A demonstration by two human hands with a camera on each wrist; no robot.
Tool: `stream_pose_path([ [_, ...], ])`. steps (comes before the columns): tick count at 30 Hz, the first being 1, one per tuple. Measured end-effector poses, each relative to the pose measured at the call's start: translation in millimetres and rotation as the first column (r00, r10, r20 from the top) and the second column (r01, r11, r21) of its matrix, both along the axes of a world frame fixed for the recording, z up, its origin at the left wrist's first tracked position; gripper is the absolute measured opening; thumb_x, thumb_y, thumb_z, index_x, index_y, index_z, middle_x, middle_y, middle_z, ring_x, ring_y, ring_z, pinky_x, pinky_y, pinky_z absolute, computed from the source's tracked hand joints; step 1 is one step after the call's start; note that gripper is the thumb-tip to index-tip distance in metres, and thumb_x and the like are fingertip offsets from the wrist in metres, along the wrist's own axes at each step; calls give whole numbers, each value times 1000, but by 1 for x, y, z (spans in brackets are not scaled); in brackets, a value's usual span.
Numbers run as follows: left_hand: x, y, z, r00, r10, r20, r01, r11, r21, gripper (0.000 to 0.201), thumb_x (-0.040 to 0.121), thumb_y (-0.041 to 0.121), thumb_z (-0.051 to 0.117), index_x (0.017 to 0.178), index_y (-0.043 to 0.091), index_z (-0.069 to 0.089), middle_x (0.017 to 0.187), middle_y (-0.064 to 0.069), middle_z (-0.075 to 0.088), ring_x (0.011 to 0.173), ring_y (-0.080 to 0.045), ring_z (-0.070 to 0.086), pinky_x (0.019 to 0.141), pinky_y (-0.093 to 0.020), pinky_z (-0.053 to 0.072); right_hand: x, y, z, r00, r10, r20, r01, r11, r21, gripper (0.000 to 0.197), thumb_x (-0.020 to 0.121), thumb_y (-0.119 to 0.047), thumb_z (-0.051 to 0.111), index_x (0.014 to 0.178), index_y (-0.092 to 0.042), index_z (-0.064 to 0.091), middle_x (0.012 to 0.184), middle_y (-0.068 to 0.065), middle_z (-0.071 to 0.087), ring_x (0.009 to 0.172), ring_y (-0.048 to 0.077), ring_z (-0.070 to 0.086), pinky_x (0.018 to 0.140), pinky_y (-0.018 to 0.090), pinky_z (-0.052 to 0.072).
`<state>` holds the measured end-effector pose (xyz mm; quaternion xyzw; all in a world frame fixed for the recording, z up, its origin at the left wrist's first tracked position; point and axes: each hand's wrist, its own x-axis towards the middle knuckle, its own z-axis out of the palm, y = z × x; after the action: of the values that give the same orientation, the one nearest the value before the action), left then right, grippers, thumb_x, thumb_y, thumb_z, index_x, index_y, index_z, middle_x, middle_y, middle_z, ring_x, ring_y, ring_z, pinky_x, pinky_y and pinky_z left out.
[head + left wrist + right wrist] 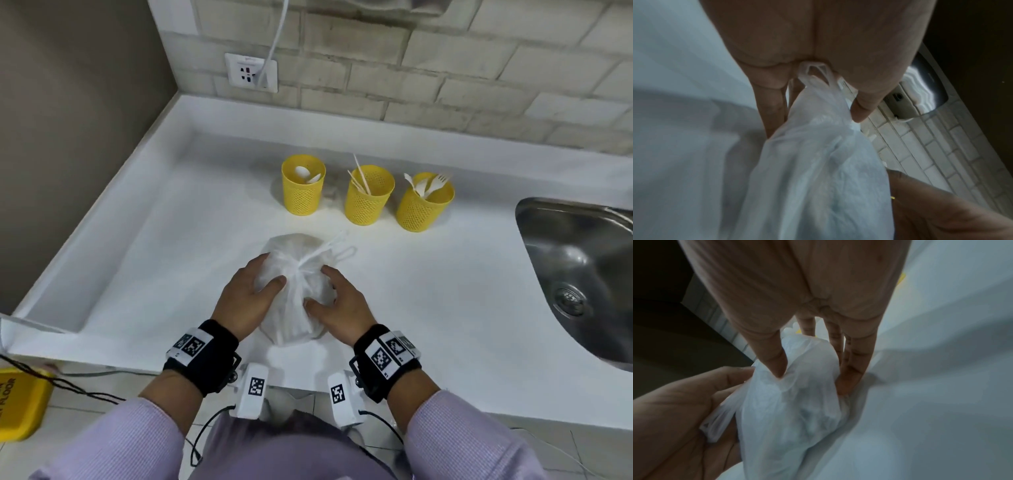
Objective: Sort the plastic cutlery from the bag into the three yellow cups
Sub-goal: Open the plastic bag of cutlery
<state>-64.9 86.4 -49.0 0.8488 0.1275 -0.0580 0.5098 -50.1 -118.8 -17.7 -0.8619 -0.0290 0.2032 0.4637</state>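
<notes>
White, thin and crinkled, the plastic bag (pixel 294 291) lies at the lower middle of the head view on the white countertop (pixel 428 291), its neck knotted. It is cupped between the left hand (pixel 248 298) and the right hand (pixel 339 308), thumbs pressed on its top. Above it three perforated yellow plastic cups (pixel 368 195) stand in a row with white plastic cutlery (pixel 428 186) inside. A steel sink (pixel 582 274) sits at the right edge.

In the left wrist view, at centre, the bag's film (pixel 818 154) is pinched between thumb and fingers (pixel 772 110).

In the right wrist view, at centre, the thumb is dug into the film (pixel 797 394) and the fingertips (pixel 851 378) are pressed beside it.

Whether cutlery remains inside cannot be told. If the film is torn hard, pieces may be flung toward the sink or against the cups, which could be tipped.
</notes>
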Motion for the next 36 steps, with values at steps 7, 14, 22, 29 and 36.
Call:
stream_pose_path([
  [7,7,-73,3,999,-42,-33,41,999,-16,82,72,72,54,146,37,47,143,11,57,133,-14,52,115,-43,39,-2,-71,-7,996,-82,-28,81,997,-4,70,89,-20,75,151,-22,42,136,-2,55,135,19,49,98,17,33],
  [14,0,-121,-3,1000,-19,15,19,998,-63,74,76,67,60,141,32,53,137,11,61,127,-13,57,110,-45,45,10,-122,-10,999,-22,-41,20,999,-37,74,88,-23,74,154,-24,39,152,2,49,141,19,45,115,27,34],
  [22,-27,-141,2,992,94,-82,-109,975,-195,75,68,67,68,134,39,49,131,-3,50,106,-23,68,78,-42,64,52,-124,-16,986,162,-32,-164,986,-41,66,78,-28,63,143,-37,52,140,-6,62,128,19,57,110,44,45],
  [29,-38,-114,20,989,85,-124,-87,996,-10,42,88,56,65,123,37,50,118,-8,55,97,-19,63,84,-35,52,76,-101,-9,980,194,-37,-194,981,-3,55,94,-12,58,148,-24,50,150,6,51,140,22,46,117,40,36],
  [36,-8,-96,44,988,-22,155,-6,984,177,35,95,36,66,128,38,57,112,0,46,81,-7,62,86,-27,50,38,-102,-10,898,-52,436,76,996,-36,24,81,-33,58,102,-35,71,113,-2,56,108,27,57,95,43,48],
])
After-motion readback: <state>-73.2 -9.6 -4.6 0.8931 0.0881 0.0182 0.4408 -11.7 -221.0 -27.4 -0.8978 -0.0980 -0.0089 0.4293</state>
